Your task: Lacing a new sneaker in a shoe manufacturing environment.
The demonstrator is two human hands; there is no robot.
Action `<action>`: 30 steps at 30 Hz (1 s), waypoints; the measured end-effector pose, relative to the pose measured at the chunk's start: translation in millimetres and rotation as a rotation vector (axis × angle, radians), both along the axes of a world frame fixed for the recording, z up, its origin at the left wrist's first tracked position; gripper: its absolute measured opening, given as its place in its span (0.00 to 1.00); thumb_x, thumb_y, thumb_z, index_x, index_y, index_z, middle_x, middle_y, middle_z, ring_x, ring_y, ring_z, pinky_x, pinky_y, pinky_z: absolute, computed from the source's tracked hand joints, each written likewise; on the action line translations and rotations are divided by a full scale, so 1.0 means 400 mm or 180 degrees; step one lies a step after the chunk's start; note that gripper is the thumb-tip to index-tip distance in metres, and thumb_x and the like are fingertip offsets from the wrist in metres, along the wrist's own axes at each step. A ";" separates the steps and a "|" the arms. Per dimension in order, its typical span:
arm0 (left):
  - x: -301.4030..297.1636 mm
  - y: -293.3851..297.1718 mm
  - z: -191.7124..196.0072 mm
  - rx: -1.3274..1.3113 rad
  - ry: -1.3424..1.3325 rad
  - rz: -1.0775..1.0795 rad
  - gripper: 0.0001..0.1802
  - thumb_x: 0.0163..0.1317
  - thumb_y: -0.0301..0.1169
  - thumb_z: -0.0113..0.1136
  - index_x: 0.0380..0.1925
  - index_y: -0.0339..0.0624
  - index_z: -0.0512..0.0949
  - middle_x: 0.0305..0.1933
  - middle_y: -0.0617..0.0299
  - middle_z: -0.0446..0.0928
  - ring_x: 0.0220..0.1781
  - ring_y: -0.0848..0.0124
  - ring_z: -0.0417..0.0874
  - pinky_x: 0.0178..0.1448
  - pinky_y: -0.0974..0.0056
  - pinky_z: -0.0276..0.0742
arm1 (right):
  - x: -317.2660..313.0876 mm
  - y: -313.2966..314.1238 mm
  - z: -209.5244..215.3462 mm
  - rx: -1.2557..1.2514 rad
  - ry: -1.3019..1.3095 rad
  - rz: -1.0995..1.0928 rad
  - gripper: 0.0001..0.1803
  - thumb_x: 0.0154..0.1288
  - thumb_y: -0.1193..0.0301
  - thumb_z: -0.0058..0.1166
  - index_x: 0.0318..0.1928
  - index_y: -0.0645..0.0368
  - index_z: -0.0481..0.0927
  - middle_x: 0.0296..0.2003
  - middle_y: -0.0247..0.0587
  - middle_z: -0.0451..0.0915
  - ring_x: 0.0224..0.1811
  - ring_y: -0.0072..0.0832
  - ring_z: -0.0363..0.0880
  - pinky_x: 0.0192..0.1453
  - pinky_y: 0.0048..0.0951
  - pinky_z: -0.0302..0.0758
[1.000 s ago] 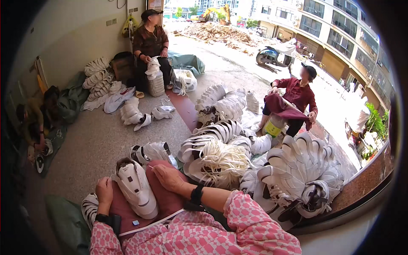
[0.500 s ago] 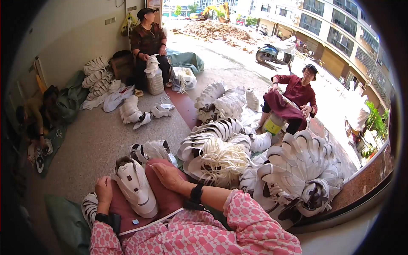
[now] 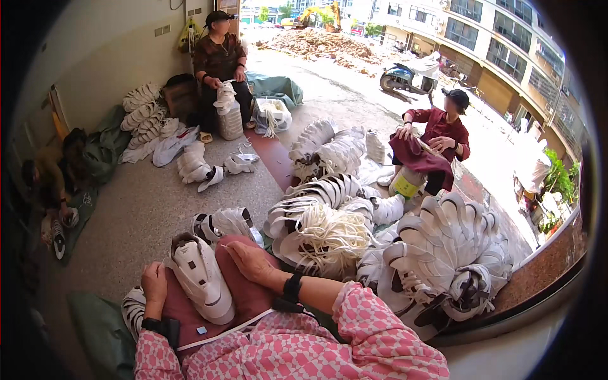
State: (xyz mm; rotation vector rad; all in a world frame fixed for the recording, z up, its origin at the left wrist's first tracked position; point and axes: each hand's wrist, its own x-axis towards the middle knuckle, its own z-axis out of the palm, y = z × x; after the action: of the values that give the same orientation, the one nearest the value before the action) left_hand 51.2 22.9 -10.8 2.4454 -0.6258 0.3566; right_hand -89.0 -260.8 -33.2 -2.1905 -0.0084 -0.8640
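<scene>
A white sneaker upper [image 3: 201, 278] lies lengthwise on the maroon cloth [image 3: 250, 310] over my lap, its opening pointing away from me. At its left, my left hand [image 3: 154, 283] rests on the cloth with the fingers curled in and nothing visible in them. On the other side, my right hand [image 3: 250, 261] lies flat on the cloth, fingers stretched out, apart from the upper. A small pale blue square piece [image 3: 202, 330] sits on the cloth near my waist.
White uppers [image 3: 231, 225] lie beyond my knees. A bundle of cream laces [image 3: 332, 237] tops a pile at right, beside a large fan of uppers [image 3: 446, 253]. One person [image 3: 221, 69] sits far left, another [image 3: 434, 139] far right, and a third crouches [image 3: 54, 183] at left.
My hands and the upper stay in place. The person at far right has turned their head and drawn both hands together over the maroon cloth. The far-left person's head has turned slightly.
</scene>
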 end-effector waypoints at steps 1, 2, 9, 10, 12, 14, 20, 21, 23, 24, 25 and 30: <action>0.001 0.001 0.000 -0.0031 -0.0013 -0.0029 0.11 0.65 0.34 0.55 0.35 0.37 0.81 0.35 0.46 0.80 0.41 0.47 0.79 0.46 0.50 0.74 | 0.000 0.000 0.001 0.0002 -0.0048 0.0019 0.09 0.72 0.67 0.48 0.45 0.57 0.76 0.37 0.52 0.80 0.38 0.53 0.79 0.41 0.47 0.76; 0.002 0.001 -0.001 -0.0011 0.0022 -0.0040 0.11 0.65 0.34 0.55 0.35 0.37 0.81 0.35 0.46 0.80 0.41 0.47 0.79 0.46 0.50 0.74 | -0.001 0.000 0.002 -0.0005 -0.0091 0.0033 0.09 0.71 0.67 0.48 0.45 0.57 0.76 0.37 0.52 0.80 0.38 0.53 0.79 0.41 0.47 0.76; 0.006 0.001 -0.007 0.0013 -0.0082 -0.0052 0.12 0.65 0.34 0.54 0.35 0.36 0.80 0.35 0.46 0.80 0.41 0.47 0.79 0.47 0.50 0.74 | -0.008 -0.001 0.013 0.0049 0.0006 0.0104 0.09 0.71 0.67 0.48 0.45 0.58 0.75 0.37 0.52 0.80 0.39 0.53 0.79 0.42 0.46 0.76; 0.006 0.001 -0.007 0.0017 -0.0133 -0.0036 0.11 0.65 0.34 0.54 0.34 0.36 0.80 0.35 0.46 0.80 0.41 0.47 0.79 0.47 0.50 0.74 | -0.008 -0.001 0.013 0.0054 -0.0010 0.0095 0.09 0.71 0.67 0.48 0.45 0.58 0.75 0.37 0.53 0.80 0.39 0.53 0.79 0.42 0.46 0.76; 0.005 0.001 -0.007 0.0015 -0.0093 -0.0035 0.11 0.65 0.34 0.54 0.34 0.36 0.80 0.35 0.46 0.80 0.41 0.47 0.79 0.47 0.50 0.74 | -0.008 -0.001 0.013 0.0061 -0.0025 0.0084 0.08 0.71 0.68 0.48 0.44 0.58 0.75 0.37 0.53 0.80 0.39 0.53 0.79 0.42 0.46 0.76; 0.005 0.001 -0.006 0.0015 -0.0079 -0.0008 0.11 0.65 0.33 0.54 0.34 0.36 0.80 0.35 0.46 0.80 0.41 0.48 0.79 0.47 0.50 0.73 | -0.007 -0.002 0.010 -0.0007 0.0093 0.0109 0.10 0.73 0.67 0.47 0.46 0.59 0.75 0.39 0.52 0.80 0.40 0.52 0.79 0.42 0.44 0.76; 0.004 0.000 -0.004 0.0030 -0.0098 -0.0045 0.11 0.64 0.33 0.55 0.34 0.36 0.80 0.35 0.46 0.80 0.42 0.48 0.79 0.47 0.50 0.73 | -0.003 -0.003 0.002 -0.0004 0.0049 0.0100 0.09 0.72 0.68 0.47 0.45 0.59 0.76 0.39 0.51 0.80 0.40 0.51 0.79 0.42 0.44 0.76; 0.003 0.000 -0.004 0.0040 -0.0083 -0.0022 0.11 0.64 0.33 0.55 0.34 0.36 0.80 0.35 0.46 0.80 0.42 0.48 0.78 0.47 0.50 0.73 | -0.003 -0.003 0.002 0.0012 0.0054 0.0095 0.09 0.72 0.68 0.47 0.45 0.59 0.76 0.39 0.51 0.80 0.40 0.51 0.79 0.42 0.44 0.76; 0.002 -0.001 -0.003 0.0048 -0.0069 -0.0001 0.11 0.65 0.33 0.55 0.34 0.37 0.80 0.35 0.46 0.80 0.42 0.48 0.78 0.47 0.50 0.73 | -0.003 -0.003 0.003 -0.0017 0.0100 0.0028 0.09 0.72 0.68 0.47 0.45 0.59 0.76 0.39 0.51 0.80 0.40 0.52 0.79 0.42 0.45 0.76; 0.001 -0.001 -0.001 0.0033 -0.0083 -0.0014 0.11 0.65 0.33 0.55 0.34 0.37 0.80 0.36 0.47 0.80 0.42 0.47 0.78 0.47 0.50 0.73 | -0.003 -0.002 0.004 -0.0019 0.0098 0.0028 0.09 0.72 0.68 0.47 0.45 0.59 0.76 0.39 0.51 0.80 0.40 0.52 0.79 0.42 0.45 0.76; 0.000 -0.002 0.000 0.0019 -0.0097 -0.0027 0.11 0.65 0.34 0.55 0.34 0.37 0.80 0.36 0.47 0.80 0.42 0.47 0.78 0.47 0.50 0.73 | -0.004 -0.002 0.005 -0.0005 0.0060 0.0030 0.09 0.72 0.67 0.47 0.45 0.59 0.76 0.39 0.51 0.80 0.40 0.52 0.79 0.42 0.45 0.76; -0.003 -0.003 0.008 -0.0006 0.0098 -0.0004 0.11 0.65 0.34 0.55 0.34 0.38 0.81 0.36 0.47 0.80 0.43 0.47 0.78 0.47 0.50 0.73 | -0.006 0.000 0.008 0.0050 -0.0103 0.0044 0.09 0.72 0.66 0.47 0.44 0.58 0.75 0.36 0.53 0.80 0.39 0.54 0.79 0.41 0.48 0.75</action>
State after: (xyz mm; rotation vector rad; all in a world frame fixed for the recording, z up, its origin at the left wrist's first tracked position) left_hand 49.9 21.7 -7.8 2.4440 -0.6134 0.3183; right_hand -91.6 -260.8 -30.2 -2.1594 -0.0325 -0.8888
